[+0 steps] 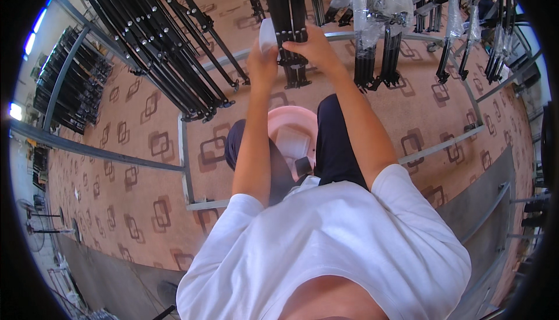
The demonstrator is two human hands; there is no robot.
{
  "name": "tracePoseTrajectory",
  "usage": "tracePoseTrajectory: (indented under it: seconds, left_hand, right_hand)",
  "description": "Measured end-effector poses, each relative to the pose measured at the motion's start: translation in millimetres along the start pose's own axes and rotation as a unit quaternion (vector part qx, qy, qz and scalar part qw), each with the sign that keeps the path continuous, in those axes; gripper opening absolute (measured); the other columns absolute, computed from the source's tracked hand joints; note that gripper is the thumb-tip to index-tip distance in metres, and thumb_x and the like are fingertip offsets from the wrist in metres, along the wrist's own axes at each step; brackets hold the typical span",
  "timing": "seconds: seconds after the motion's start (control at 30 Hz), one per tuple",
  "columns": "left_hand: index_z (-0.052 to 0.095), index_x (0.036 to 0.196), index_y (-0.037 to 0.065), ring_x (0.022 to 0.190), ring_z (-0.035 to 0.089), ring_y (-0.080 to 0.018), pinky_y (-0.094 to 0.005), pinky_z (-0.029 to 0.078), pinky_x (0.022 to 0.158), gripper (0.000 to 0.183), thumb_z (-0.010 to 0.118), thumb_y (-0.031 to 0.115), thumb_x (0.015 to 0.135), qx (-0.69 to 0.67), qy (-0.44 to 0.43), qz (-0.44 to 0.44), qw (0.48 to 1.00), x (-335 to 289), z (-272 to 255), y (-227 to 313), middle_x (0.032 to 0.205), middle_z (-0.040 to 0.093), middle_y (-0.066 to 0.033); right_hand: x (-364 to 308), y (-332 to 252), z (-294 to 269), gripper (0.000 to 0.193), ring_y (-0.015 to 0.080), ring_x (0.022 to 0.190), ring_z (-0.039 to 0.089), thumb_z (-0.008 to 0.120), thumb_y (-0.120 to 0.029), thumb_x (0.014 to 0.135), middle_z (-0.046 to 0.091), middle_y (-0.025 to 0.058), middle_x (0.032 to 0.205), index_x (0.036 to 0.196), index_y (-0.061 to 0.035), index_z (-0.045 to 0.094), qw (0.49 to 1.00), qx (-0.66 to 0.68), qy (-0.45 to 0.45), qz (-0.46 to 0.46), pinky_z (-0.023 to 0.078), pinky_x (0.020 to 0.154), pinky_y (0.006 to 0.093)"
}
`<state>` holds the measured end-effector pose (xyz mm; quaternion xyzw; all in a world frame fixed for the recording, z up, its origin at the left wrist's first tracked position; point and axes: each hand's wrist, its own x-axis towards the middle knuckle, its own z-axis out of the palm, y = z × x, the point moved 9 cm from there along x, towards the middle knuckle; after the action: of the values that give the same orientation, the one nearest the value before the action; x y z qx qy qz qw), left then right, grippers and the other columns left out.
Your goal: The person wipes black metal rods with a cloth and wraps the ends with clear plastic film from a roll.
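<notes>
Ahead of me hangs a bundle of black metal tubes [283, 0] with joints and bolts near its lower end. My right hand [314, 51] is closed round the bundle's right side, its thumb lying across the front. On the left side, my left hand [263, 64] grips a whitish, translucent plastic piece [268, 34] held up against the tubes; its exact kind I cannot make out. Between my knees stands a pink plastic tub [314, 123] with a clear or white plastic item [292, 142] inside and a small dark object [303, 166] at its near side.
More black tube bundles [157, 34] hang close by on the left. To the right, others are wrapped in clear plastic [368, 11]. A grey metal frame [116, 152] runs round me at the left, with another bar [445, 144] at the right. Patterned carpet [154, 145] covers the floor.
</notes>
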<state>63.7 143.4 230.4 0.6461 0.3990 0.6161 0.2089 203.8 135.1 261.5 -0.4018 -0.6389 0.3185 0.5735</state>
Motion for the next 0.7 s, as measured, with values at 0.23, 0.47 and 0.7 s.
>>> tracePoseTrajectory:
  seconds: [0.23,0.47,0.7]
  left_hand:
    - [0.053,0.093,-0.002,0.062,0.053,-0.0265,-0.0352,0.042,0.056,0.024,0.056,0.011,0.074,0.132,-0.023,0.086,0.987,-9.9,7.3,-18.5,0.07,0.055,-0.0141]
    - [0.051,0.093,-0.003,0.068,0.052,-0.0245,-0.0324,0.042,0.063,0.028,0.06,0.007,0.069,0.065,0.093,0.026,0.993,-4.2,-17.9,21.1,0.076,0.054,-0.0153]
    - [0.047,0.087,0.0,0.062,0.048,-0.0195,-0.0313,0.039,0.057,0.017,0.053,0.005,0.072,0.107,0.086,-0.017,0.99,-17.1,-14.6,47.3,0.069,0.048,-0.01]
  right_hand:
    - [-12.8,-10.2,-17.0,0.055,0.0259,0.078,0.058,0.073,-0.041,0.057,0.059,0.017,0.078,0.09,-0.0005,0.057,0.959,-0.265,0.053,0.09,0.044,0.068,0.0357]
    - [-0.2,-5.2,3.3,0.035,0.0339,0.069,0.059,0.069,-0.024,0.06,0.058,0.0213,0.07,0.082,0.0013,0.059,0.99,-0.133,0.05,-0.01,0.045,0.06,0.0368]
    - [-1.2,-14.0,4.4,0.031,0.0333,0.068,0.058,0.064,-0.02,0.058,0.058,0.0191,0.068,0.079,0.0016,0.058,0.992,-0.102,0.053,-0.056,0.044,0.059,0.0365]
